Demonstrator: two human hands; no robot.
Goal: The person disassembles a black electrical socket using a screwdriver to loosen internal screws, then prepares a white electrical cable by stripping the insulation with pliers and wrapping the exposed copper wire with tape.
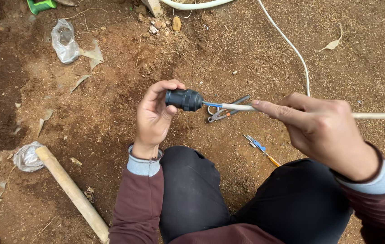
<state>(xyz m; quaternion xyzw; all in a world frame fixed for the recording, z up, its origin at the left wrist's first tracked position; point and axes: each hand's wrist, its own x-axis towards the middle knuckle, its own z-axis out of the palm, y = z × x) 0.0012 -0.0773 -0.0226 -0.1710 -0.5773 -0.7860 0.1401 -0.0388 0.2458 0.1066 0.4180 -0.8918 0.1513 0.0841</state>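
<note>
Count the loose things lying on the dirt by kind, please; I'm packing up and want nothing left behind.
Hand tools: 3, pliers, screwdriver, green tool
Wooden handle: 1
Crumpled clear plastic: 2
White cable: 1
Total: 7

Not counted: the black fitting in the left hand and the cable end in the right hand.

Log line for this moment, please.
left hand: holds black socket | right hand: pinches white cable entering it | scissors on soil beneath

One head camera, looking steeply down.

My only view sits close above the left hand point(154, 119) and right hand point(323, 131), facing bare soil point(228, 49) beyond them, knees point(192, 190) below them.
</note>
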